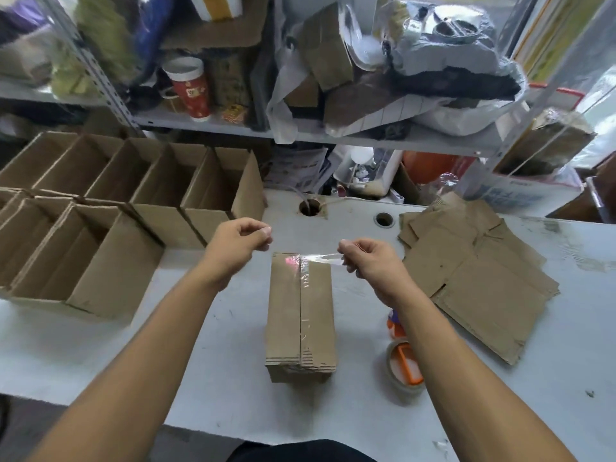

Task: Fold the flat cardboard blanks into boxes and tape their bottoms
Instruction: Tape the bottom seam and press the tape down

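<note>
Pinching clear tape [325, 259] over the box [301, 315], the right hand [366, 261] works; left hand [238, 243] curled, empty.

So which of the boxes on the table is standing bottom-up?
The lone box in the middle, between the arms, taped seam facing up. The boxes at left stand with their open tops up.

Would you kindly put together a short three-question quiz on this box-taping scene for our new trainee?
1. True or false: the right hand pinches the loose end of the clear tape.
2. Where do the flat blanks lie relative to the box being taped? A) to its left B) to its right C) on top of it
3. Fill in: the tape roll rests on the table under the right ____.

Key: 1 true; 2 B; 3 forearm.
</note>
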